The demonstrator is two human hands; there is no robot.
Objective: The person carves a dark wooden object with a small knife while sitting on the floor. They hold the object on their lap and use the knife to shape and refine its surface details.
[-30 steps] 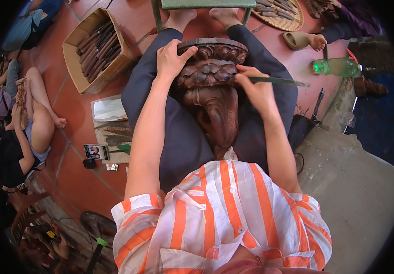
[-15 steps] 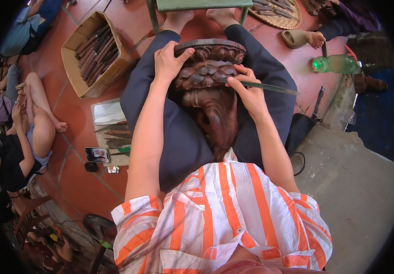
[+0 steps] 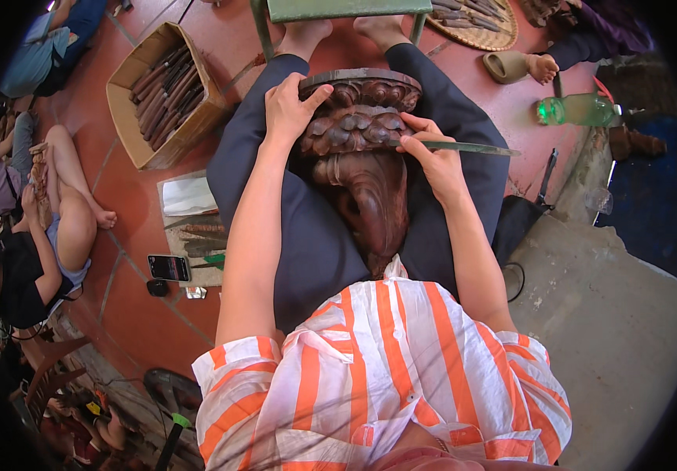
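Between my knees stands a dark brown carved wooden piece (image 3: 362, 184), with a flat round rim on top, a band of leafy bosses below it and a curved, tapering lower part. At the left end of the rim, my left hand (image 3: 291, 108) grips the carving, thumb lying over the edge. My right hand (image 3: 433, 155) pinches a thin, flat, grey-green file (image 3: 472, 147) at the right side of the leafy band. The file's long end sticks out to the right over my knee; its working end is hidden by the fingers and the wood.
A cardboard box (image 3: 122, 90) of wooden-handled tools stands on the left. Nearer lie a board (image 3: 173, 228) with more tools and a phone (image 3: 169, 268). A green stool (image 3: 346, 9) stands ahead, a woven tray (image 3: 503, 35) and green bottle (image 3: 578, 111) rightward. Other people sit around.
My right hand and the file have shifted slightly to the right along the carving. My left hand keeps its place. The phone's screen picture has changed.
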